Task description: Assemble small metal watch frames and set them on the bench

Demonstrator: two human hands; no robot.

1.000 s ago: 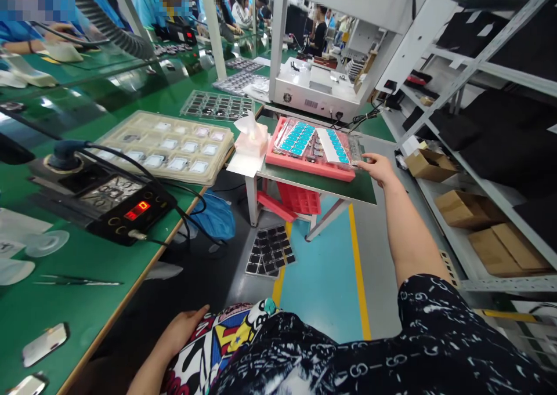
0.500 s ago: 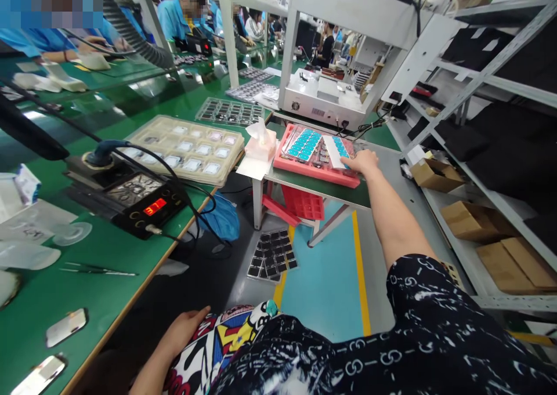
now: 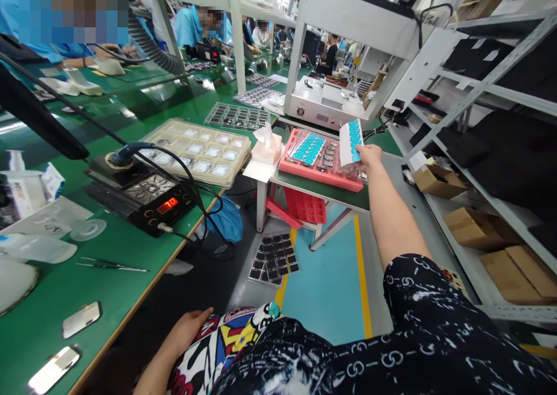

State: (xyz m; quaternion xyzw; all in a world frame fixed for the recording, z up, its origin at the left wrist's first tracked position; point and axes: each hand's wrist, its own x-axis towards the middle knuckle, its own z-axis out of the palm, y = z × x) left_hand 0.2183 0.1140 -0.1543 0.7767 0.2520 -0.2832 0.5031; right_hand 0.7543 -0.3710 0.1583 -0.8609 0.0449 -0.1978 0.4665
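My right hand [image 3: 369, 156] pinches the lower right edge of a white sheet of blue stickers [image 3: 350, 142], raised and tilted above the right end of a red tray [image 3: 324, 177]. In that tray lie another blue sticker sheet [image 3: 309, 148] and several small metallic parts [image 3: 329, 155], partly under clear plastic. My left hand [image 3: 190, 329] lies on the colourful patterned cloth [image 3: 235, 340] over my lap, its fingers stretched out and holding nothing.
A tissue box [image 3: 267, 145] stands left of the red tray. On the green bench are a cream tray of parts [image 3: 174, 137], a soldering station [image 3: 152, 200], tweezers [image 3: 113, 265] and two metallic parts. Black-celled trays [image 3: 274, 258] lie on the floor. Shelves with cardboard boxes [image 3: 470, 227] line the right.
My right hand has lifted the sticker sheet up from the tray's right side, baring small parts there. My left hand stays on my lap. The station's red display reads differently.
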